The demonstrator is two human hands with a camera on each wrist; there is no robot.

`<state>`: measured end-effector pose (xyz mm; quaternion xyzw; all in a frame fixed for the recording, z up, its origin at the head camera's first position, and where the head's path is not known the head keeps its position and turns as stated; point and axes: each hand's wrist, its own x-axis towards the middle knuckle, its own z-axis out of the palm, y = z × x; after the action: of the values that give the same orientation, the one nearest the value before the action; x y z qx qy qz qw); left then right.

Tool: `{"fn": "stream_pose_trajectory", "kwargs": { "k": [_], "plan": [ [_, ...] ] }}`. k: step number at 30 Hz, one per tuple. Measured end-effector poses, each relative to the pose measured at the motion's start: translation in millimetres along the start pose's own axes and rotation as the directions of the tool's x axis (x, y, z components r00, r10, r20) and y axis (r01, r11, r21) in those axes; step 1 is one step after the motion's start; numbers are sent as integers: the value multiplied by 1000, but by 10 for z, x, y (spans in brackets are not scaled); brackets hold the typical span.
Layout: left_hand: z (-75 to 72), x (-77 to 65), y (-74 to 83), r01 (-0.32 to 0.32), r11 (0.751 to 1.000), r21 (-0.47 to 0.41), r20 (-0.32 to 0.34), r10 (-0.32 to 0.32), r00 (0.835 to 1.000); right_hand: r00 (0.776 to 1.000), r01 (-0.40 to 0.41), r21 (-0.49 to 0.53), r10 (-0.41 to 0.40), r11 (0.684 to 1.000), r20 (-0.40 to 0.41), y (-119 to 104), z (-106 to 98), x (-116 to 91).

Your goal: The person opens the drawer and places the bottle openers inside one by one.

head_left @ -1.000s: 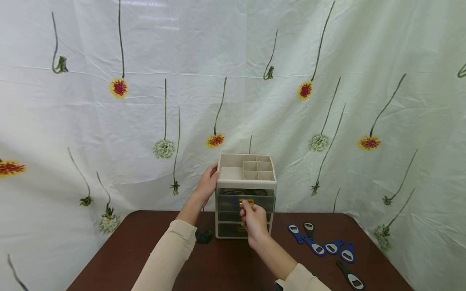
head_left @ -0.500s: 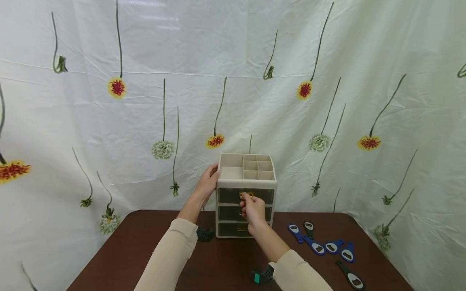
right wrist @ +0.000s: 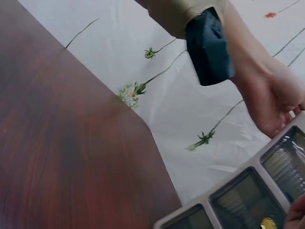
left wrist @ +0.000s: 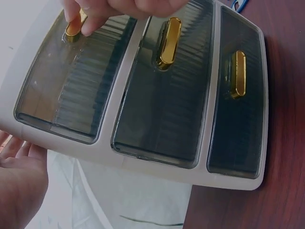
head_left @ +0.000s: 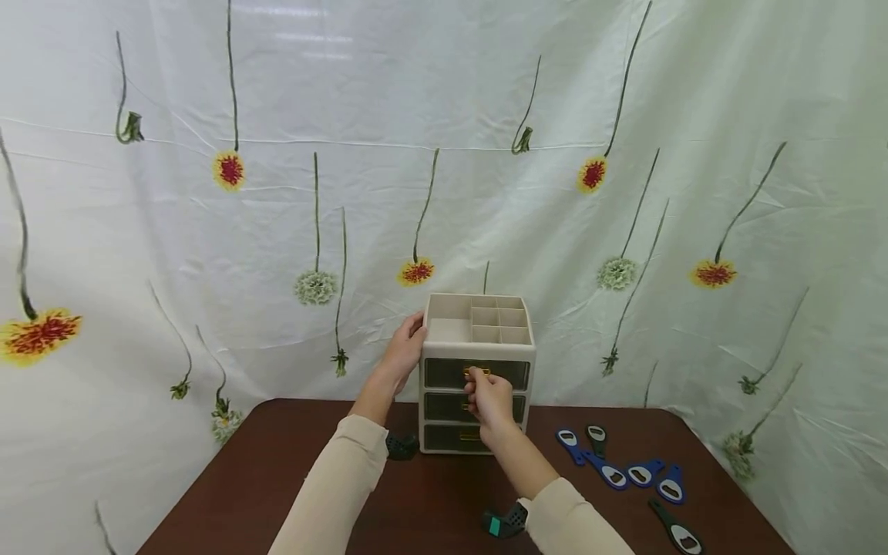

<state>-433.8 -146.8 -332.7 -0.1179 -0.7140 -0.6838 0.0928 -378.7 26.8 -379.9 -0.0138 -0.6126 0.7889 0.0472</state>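
The left sleeve (head_left: 338, 482) and right sleeve (head_left: 572, 518) are both plain cream, lightly creased by the cuff. Each wrist wears a black band dotted with small holes; the right band (head_left: 513, 518) carries a small teal-green rectangle (head_left: 495, 526), the left band (head_left: 401, 447) looks plain black. Both hands are bare.

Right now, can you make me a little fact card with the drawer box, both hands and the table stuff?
Box: beige drawer box, sections on top
Drawers: three, dark see-through, all closed
Left hand: left hand rests against box's left side
Right hand: right hand pinches top gold handle
Openers: four blue openers, two black openers, right of box
Table: reddish-brown table
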Motion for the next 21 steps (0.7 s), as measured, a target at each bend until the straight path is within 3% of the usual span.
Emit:
{"fn": "stream_pose_trajectory", "kwargs": {
  "k": [6, 12, 21],
  "plan": [
    [-13, 6, -1, -17, 1000, -12, -27, 17, 999, 994, -53, -29, 55, 998, 98, -79, -59, -33],
    [-4, 33, -33, -10, 1000, -11, -31, 10, 999, 983, -78, -100, 94, 992, 159, 18, -162, -110],
    [-2, 55, -23, -6, 999, -34, -37, 5, 999, 976, -137, -88, 150, 987, 158, 323, -289, -165]
  ]
}}
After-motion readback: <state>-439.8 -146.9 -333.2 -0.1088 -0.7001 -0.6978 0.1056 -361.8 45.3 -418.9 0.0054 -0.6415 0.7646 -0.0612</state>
